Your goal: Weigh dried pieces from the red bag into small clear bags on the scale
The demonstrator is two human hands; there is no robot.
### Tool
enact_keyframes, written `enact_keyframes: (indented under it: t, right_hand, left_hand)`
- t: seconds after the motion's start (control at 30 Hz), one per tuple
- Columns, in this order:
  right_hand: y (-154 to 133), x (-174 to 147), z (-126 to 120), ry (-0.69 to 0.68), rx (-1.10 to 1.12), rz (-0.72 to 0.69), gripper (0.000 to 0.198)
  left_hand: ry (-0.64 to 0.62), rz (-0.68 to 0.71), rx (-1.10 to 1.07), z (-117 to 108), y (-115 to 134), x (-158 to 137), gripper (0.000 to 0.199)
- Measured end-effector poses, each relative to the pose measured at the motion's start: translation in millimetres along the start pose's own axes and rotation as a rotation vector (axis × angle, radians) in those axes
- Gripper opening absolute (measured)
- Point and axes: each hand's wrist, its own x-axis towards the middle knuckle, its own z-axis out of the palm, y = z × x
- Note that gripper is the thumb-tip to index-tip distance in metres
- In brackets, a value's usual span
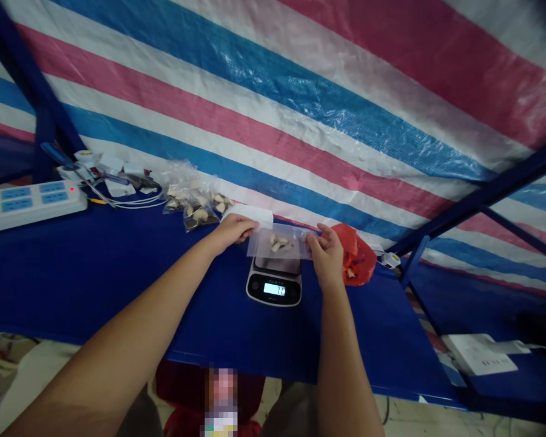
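left hand [233,230]: bare, no ring or glove
right hand [327,255]: bare
forearms: bare, no sleeves, no watch or bands

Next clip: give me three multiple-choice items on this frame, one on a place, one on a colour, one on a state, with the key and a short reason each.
1. Where does the clear bag sit?
A. on the digital scale
B. on the power strip
C. on the floor

2. What colour is the bag beside the right hand?
A. green
B. red
C. yellow

3. What state is the scale's display in?
A. dark
B. covered by a hand
C. lit, showing digits

Key: 1 A, the clear bag lies over the scale's platform, with the left hand and right hand at its ends. 2 B, it is plainly red. 3 C, the screen glows with digits.
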Motion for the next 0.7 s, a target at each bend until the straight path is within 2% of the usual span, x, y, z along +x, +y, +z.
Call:
enact_keyframes:
  t: [0.17,0.37,0.43,0.53,0.63,0.7]
  right_hand:
    - [-2,0,-4,0.047,0.014,-0.091,0.054]
    - [-5,-4,-1,0.042,-0.025,-0.168,0.047]
    - [-6,-5,-4,0.059,-0.159,-0.179,0.051]
    - [-9,-3,-18,0.185,-0.530,-0.175,0.044]
    - [-11,4,-44,0.370,-0.907,-0.025,0.037]
    - [-8,9,-66,0.441,-1.060,0.112,0.035]
  left_hand:
    - [0.015,-0.018,-0.064,6,4,-2,0.033]
    - [0.080,-0.021,0.002,9,1,0,0.037]
    - [0.154,-0.004,0.057,5,-4,4,0.040]
    - [0.321,0.052,0.149,-3,-16,12,0.040]
    - [0.448,0.146,0.207,-9,-26,19,0.035]
    - [0.492,0.218,0.236,-10,-29,20,0.033]
